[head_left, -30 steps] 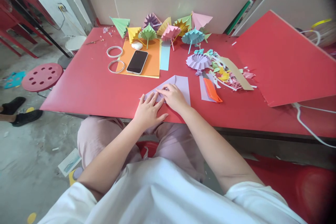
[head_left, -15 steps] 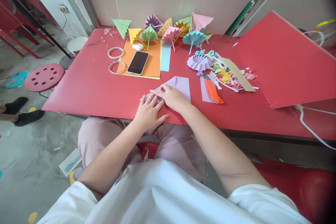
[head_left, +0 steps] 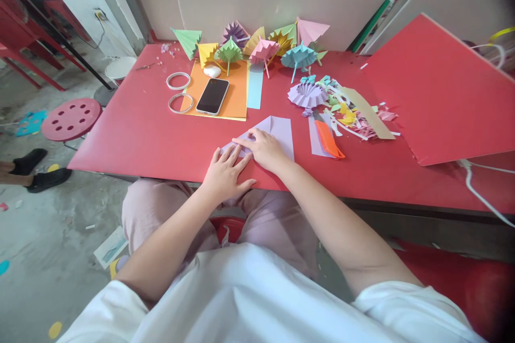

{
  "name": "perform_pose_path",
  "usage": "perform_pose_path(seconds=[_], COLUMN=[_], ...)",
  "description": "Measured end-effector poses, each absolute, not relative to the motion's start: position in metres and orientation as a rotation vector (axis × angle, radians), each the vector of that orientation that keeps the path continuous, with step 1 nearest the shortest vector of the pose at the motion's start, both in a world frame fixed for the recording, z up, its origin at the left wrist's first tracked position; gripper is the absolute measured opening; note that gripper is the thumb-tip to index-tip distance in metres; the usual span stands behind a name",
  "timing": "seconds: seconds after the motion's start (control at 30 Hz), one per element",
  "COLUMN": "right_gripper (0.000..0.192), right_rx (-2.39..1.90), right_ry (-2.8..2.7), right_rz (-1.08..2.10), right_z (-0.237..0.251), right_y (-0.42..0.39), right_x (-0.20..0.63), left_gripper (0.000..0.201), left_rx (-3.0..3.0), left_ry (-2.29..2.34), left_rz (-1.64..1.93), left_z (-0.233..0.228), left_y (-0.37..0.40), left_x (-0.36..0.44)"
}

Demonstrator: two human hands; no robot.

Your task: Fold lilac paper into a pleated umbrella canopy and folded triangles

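Observation:
A sheet of lilac paper, folded over on its left side into a slant, lies flat on the red table near its front edge. My left hand rests on the lower left part of the paper with fingers spread. From the right, my right hand presses on the fold, its index finger stretched toward the left fingertips. Neither hand grips anything. To the right lie an orange cutter-like tool and a lilac strip partly under it.
Several folded paper umbrellas stand along the wall. A phone lies on orange paper, beside two tape rings. Paper scraps and a lilac pleated umbrella lie at right, before a tilted red board.
My right hand's fingers have shifted slightly along the folded edge, while my left hand has slid a little to the left. The lilac paper stays in place.

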State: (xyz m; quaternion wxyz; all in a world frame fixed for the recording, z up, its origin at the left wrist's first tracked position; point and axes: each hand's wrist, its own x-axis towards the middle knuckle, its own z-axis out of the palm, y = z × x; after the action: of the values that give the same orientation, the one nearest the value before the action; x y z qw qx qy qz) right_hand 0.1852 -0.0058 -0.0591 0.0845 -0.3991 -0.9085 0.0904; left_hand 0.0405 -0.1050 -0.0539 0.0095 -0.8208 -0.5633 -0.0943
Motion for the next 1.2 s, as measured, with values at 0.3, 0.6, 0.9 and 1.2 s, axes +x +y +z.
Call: perform_pose_path(seconds=[0.3,0.6,0.9,1.2], right_gripper=[0.050,0.058,0.050,0.049], right_rx=[-1.159,-1.158,-1.146,-1.144], right_ry=[-2.757,-2.773,-2.795,-2.854], right_rz=[0.144,0.106,0.110,0.024], right_z=[-0.060,-0.063,-0.061,-0.058], right_y=[-0.005,-0.005,-0.006,-0.005], right_x=[0.185,0.186,0.187,0.186], left_gripper=[0.068,0.030,0.069,0.074], left_rx=[-2.534,-2.317,-2.434,-2.441], left_ry=[-1.807,-1.973,-1.895,-1.918], left_rz=[-0.248,-0.498,-0.339,-0.378], left_z=[-0.041,-0.029,-0.057,-0.060], left_y=[-0.137,-0.143,-0.105,-0.105], left_x=[0.016,0.007,0.042,0.039])
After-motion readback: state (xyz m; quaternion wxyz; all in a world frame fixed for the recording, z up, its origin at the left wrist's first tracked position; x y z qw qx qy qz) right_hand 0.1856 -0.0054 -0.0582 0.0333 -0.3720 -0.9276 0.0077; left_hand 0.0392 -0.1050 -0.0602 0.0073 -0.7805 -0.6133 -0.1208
